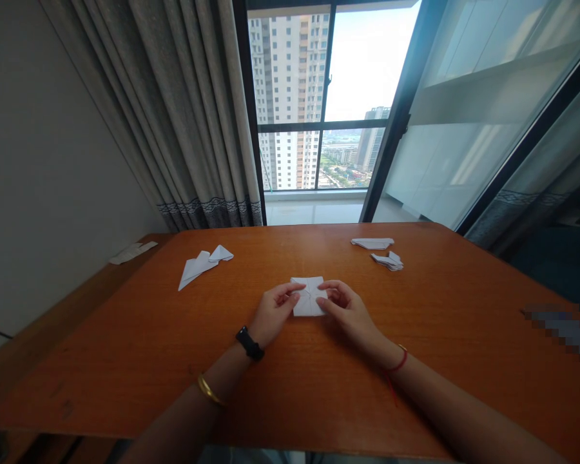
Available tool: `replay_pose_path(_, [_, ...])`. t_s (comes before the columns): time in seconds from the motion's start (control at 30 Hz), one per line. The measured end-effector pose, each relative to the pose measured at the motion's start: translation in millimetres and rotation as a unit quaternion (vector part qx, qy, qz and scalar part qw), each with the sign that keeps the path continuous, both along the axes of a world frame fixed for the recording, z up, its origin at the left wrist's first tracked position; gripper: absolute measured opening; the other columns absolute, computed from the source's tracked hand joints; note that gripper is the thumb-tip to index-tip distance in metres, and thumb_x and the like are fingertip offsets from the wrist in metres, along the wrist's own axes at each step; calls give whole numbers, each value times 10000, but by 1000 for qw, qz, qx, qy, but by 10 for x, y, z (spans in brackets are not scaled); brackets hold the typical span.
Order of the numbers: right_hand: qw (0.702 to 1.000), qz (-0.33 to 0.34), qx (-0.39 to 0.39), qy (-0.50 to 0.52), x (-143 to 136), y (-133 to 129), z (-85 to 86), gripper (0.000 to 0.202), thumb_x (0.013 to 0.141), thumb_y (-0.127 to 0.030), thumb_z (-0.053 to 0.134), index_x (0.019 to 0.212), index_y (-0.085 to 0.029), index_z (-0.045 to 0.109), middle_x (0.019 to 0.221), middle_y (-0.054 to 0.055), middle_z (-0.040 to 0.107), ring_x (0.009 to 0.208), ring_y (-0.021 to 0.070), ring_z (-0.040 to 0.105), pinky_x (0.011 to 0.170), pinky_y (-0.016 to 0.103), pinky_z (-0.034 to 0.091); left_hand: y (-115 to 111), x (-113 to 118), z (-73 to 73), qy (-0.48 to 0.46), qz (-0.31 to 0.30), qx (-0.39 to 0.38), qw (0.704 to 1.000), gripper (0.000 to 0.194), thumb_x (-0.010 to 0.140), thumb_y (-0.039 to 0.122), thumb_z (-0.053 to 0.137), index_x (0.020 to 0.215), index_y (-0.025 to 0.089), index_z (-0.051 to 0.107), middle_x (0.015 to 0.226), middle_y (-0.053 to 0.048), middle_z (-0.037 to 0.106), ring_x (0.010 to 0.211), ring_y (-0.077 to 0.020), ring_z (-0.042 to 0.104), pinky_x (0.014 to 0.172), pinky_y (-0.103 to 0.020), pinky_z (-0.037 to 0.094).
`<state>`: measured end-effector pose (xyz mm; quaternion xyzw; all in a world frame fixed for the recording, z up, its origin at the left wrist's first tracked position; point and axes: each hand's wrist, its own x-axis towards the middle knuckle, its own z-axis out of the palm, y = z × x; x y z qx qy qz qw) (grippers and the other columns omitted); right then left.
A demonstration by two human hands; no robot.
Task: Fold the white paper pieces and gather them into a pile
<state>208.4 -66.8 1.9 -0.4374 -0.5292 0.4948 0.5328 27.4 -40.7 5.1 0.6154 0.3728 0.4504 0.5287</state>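
A small square of folded white paper (310,298), with crease lines meeting near its centre, is between my two hands over the wooden table. My left hand (276,309) grips its left edge, thumb and fingers on the paper. On the right edge, my right hand (347,309) holds it the same way, with thumb below and fingers above. The paper's outer edges are partly covered by my fingertips.
Folded white paper pieces (198,267) lie at the table's back left. Two more folded papers, one flat (372,243) and one bulkier (389,261), lie at the back right. A blurred object (565,328) is at the right edge of the brown table (140,361).
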Motion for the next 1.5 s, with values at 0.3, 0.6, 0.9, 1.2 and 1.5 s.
replay_pose_path(0.3, [999, -14, 25, -34, 38, 10, -84, 298, 727, -340, 695, 975, -195, 618, 783, 8, 597, 698, 141, 515, 623, 269, 405, -49, 2, 44, -23, -59, -16, 998, 642, 718, 293, 736, 1295, 182, 478, 974, -54, 644, 823, -153, 594, 701, -249, 465])
replay_pose_path(0.6, [992, -6, 53, -113, 23, -35, 2, 303, 749, -347, 674, 1007, -195, 632, 927, 47, 662, 775, 168, 578, 722, 301, 458, -15, 12, 8, -2, -10, 5, 1000, 475, 665, 207, 763, 1093, 131, 572, 994, -78, 664, 880, -178, 617, 797, -299, 485])
replay_pose_path(0.9, [991, -30, 59, -115, 15, -28, -20, 293, 728, -321, 698, 983, -183, 651, 987, 75, 687, 880, 202, 631, 830, 343, 484, -39, 29, 8, 26, 13, 23, 999, 430, 667, 188, 754, 1066, 139, 603, 979, -68, 680, 870, -180, 624, 788, -295, 499])
replay_pose_path(1.2, [994, -29, 51, -88, 31, -7, -100, 291, 715, -329, 720, 957, -178, 661, 1002, 90, 695, 902, 226, 643, 834, 363, 494, -62, 23, 56, 93, 34, 78, 992, 349, 688, 203, 740, 1021, 163, 642, 975, -49, 691, 856, -179, 628, 771, -286, 499])
replay_pose_path(1.5, [997, -17, 30, -68, 12, -23, -55, 345, 718, -398, 701, 981, -178, 658, 967, 82, 692, 861, 211, 624, 781, 336, 494, -56, 6, 33, 93, 30, 85, 992, 349, 696, 224, 733, 1021, 154, 628, 950, -53, 676, 832, -171, 613, 755, -278, 484])
